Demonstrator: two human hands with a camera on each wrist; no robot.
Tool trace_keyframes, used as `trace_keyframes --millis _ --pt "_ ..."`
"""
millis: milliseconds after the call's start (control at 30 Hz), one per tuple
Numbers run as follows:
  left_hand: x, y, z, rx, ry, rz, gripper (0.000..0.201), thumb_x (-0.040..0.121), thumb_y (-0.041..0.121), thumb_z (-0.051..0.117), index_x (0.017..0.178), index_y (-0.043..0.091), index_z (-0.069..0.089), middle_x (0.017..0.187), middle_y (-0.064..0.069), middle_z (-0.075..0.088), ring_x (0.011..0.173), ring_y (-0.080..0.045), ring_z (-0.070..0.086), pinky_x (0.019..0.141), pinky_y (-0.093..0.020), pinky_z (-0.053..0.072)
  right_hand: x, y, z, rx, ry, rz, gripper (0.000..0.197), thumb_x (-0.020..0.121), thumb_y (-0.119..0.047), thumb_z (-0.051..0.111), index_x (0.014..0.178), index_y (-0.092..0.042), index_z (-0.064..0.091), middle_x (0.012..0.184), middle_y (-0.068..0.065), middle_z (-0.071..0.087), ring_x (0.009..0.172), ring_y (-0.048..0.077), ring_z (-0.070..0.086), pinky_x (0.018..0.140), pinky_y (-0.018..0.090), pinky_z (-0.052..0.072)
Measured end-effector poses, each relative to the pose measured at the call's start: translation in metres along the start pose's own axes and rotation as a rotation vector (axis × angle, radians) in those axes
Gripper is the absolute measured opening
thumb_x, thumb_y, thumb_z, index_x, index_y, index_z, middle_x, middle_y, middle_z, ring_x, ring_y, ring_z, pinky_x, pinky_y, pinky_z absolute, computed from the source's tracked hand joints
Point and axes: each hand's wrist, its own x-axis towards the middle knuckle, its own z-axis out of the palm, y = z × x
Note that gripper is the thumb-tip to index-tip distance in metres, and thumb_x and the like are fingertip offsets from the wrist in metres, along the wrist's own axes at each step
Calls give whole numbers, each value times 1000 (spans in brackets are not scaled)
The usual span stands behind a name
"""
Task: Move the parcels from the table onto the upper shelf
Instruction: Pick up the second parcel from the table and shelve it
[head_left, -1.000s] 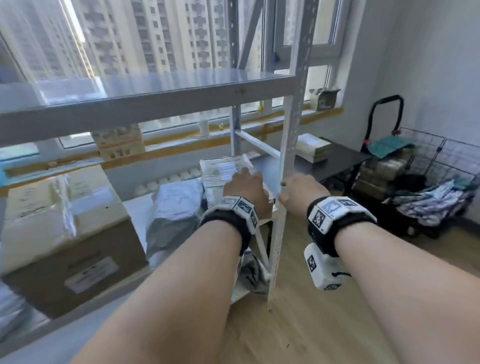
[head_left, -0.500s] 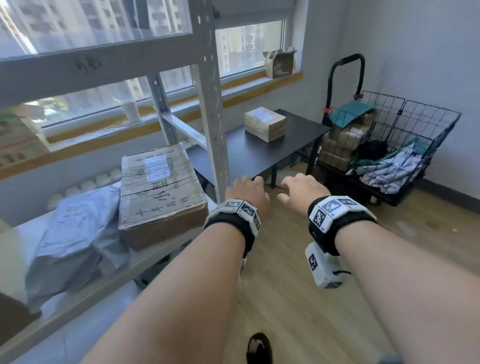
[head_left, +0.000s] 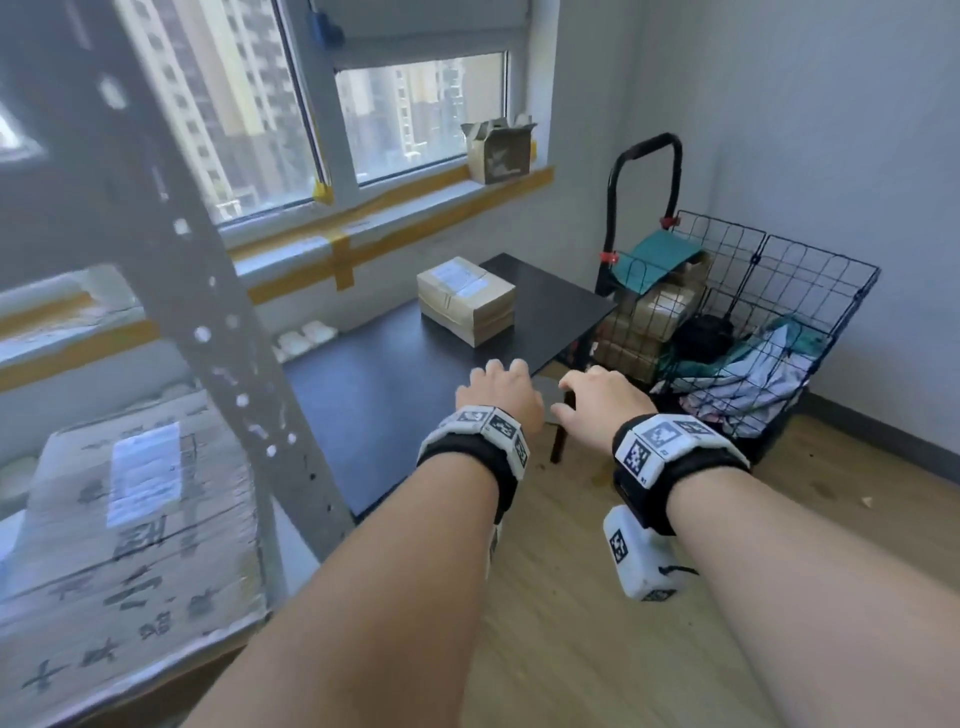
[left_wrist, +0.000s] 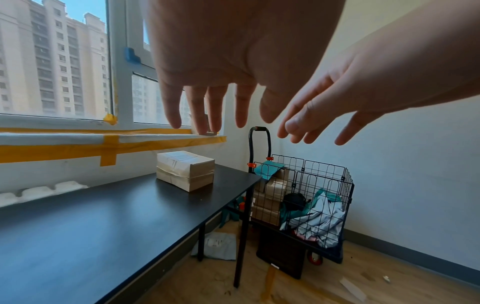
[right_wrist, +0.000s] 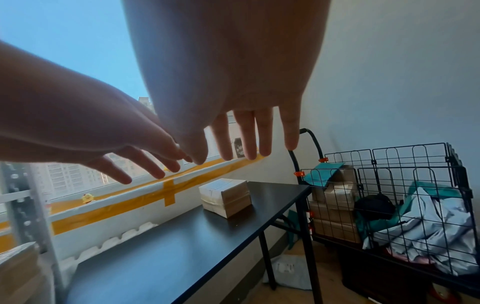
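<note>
Fingers (left_wrist: 241, 107) of both hands are spread and empty, the left hand (head_left: 498, 397) and right hand (head_left: 605, 402) reaching over the black bench (head_left: 395, 395). 1 taped parcel (head_left: 466, 300) remains there, untouched. A box (head_left: 130, 530), seemingly already shelved, lies left.

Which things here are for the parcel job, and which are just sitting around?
For the job:
parcel on the table
shelf
left hand and right hand, both empty

Just lying about:
cart
open box on the windowsill
grey bag on the floor
</note>
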Motion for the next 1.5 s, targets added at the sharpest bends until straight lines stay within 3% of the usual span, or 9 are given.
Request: trace_keyframes --millis 233,433,600,933,1066,1233,1333,1499 --pt "95 32 9 -10 -4 -58 42 97 36 41 134 16 46 137 -10 48 129 -30 43 101 -44 38 94 49 -13 22 -23 -18 47 94 -41 44 136 -22 52 135 9 52 125 28 49 90 38 45" --pt "212 70 6 -40 35 -163 38 96 33 39 127 13 50 132 -12 51 125 -31 47 99 -45 42 218 104 -41 54 -49 -109 47 95 -41 44 138 -22 50 137 8 51 124 27 50 94 39 46" --pt "282 74 11 -56 22 -294 41 96 34 38 130 13 48 133 -13 51 125 -33 47 101 -46 42 302 123 -50 69 -115 -208 48 95 -39 43 139 -21 49 139 8 49 125 27 49 96 40 46" --pt "387 -4 22 -158 78 -565 43 96 33 41 135 16 44 138 -10 45 129 -31 42 95 -42 43 442 73 -19 49 -219 -358 48 97 -39 42 141 -19 47 141 9 48 127 28 48 99 40 44" --pt "428 -47 22 -192 61 -625 44 97 33 41 136 15 42 141 -11 42 131 -32 38 100 -45 41 496 43 -4 40 -255 -363 48 97 -39 43 141 -19 47 141 8 49 128 27 49 100 40 44" --pt "460 -91 25 -254 63 -701 45 97 25 44 138 8 38 138 -17 40 125 -36 42 102 -40 37 544 14 20 33 -308 -359 49 97 -39 43 141 -19 46 142 7 50 129 26 49 102 40 44" --pt "468 -104 35 -357 71 -777 51 96 23 44 142 7 30 136 -18 40 122 -36 44 96 -39 40 561 6 34 29 -357 -352 52 96 -39 43 144 -18 43 144 7 51 129 26 50 103 41 44" --pt "476 -117 49 -508 120 -897 72 97 27 46 155 8 8 148 -18 35 128 -36 46 97 -42 42 580 -7 55 144 -458 -309 58 98 -41 40 149 -12 37 143 10 53 128 29 52 101 39 43"
